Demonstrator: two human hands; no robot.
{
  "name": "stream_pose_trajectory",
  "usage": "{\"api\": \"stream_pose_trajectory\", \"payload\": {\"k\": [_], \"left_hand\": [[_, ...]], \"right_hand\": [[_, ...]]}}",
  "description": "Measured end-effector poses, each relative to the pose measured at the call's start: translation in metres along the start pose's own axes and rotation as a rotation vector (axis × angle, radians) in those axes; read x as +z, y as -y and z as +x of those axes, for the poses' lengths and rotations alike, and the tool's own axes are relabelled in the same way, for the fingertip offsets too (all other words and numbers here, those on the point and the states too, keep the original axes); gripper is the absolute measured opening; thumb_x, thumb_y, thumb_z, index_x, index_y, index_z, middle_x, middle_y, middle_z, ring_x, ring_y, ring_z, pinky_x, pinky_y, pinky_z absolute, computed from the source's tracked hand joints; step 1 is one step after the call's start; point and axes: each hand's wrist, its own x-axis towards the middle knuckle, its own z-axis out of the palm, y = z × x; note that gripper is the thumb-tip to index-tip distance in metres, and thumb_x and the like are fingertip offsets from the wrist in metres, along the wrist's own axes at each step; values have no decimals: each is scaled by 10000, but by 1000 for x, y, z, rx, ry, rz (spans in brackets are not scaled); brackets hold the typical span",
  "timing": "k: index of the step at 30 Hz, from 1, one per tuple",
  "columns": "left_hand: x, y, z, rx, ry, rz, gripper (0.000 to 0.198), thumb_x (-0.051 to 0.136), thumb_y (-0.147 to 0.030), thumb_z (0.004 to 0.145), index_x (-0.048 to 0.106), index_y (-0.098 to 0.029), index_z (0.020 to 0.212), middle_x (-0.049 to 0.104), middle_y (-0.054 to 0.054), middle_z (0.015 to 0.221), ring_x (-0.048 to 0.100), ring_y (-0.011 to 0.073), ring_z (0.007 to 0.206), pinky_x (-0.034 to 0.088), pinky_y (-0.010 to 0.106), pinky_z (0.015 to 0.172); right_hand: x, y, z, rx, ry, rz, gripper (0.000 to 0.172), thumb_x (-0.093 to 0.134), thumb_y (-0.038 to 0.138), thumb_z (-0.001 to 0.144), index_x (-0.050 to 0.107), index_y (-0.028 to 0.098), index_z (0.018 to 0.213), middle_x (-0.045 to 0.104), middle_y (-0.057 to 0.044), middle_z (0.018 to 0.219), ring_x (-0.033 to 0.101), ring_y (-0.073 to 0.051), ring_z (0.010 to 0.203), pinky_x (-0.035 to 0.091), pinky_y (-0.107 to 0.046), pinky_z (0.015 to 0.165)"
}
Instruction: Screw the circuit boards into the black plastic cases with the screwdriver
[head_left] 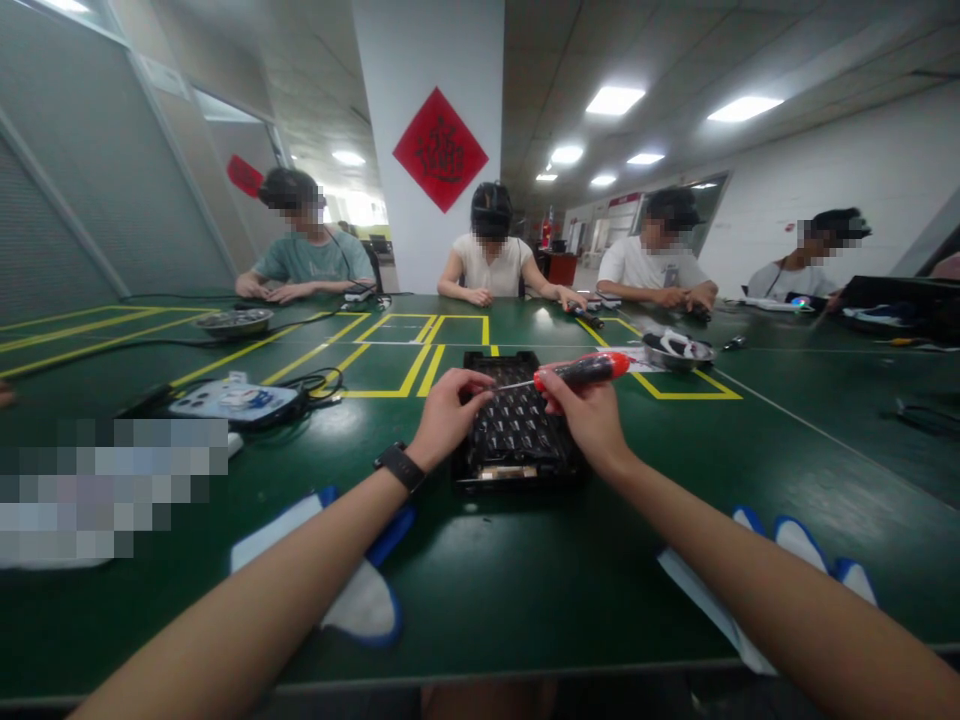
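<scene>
— While the right hand is up over that black tray, what exactly has it got?

— A screwdriver with a red-and-black handle. The fingers are wrapped fully round the handle, and the thin shaft runs out roughly level from them toward the left hand.

— And the left one?

— Curled nearly closed. Thumb and forefinger are pinched together right at the shaft's tip. Whether something tiny sits between them, I can't tell. The other fingers are tucked under, over the tray's left part.

— Where's the tray against all that?

— Directly beneath both sets of fingertips, flat on the green table. Rows of small pale parts show between the two hands. The screwdriver hangs just above it; I can't tell whether the tip touches.

— Anything else close by?

— A black watch on the wrist just behind the left fingers. The left glove, white with blue tips, lies under that forearm, and the right glove lies under the other. Well out past the left fingers there's a phone with cables. Beyond the right fingers, a metal dish. Co-workers sit at the far side, well apart from either hand.
</scene>
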Motion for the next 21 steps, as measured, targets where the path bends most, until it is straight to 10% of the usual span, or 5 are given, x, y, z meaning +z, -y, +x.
{"api": "stream_pose_trajectory", "payload": {"k": [13,21], "left_hand": [[6,54,2,-382,115,97,104,562,-200,675,465,-164,666,481,-31,610,442,103,573,330,227,540],[1,52,5,-254,203,178,73,474,-125,686,430,-179,662,485,-17,653,456,122,635,339,238,577]], "right_hand": [[-1,-16,0,134,234,-23,314,666,394,667,666,127,832,640,-36,616,577,-129,486,487,-261,505],[-2,-28,5,179,-29,115,337,644,450,681,645,114,712,595,-23,547,512,-93,434,432,-219,428]]}}
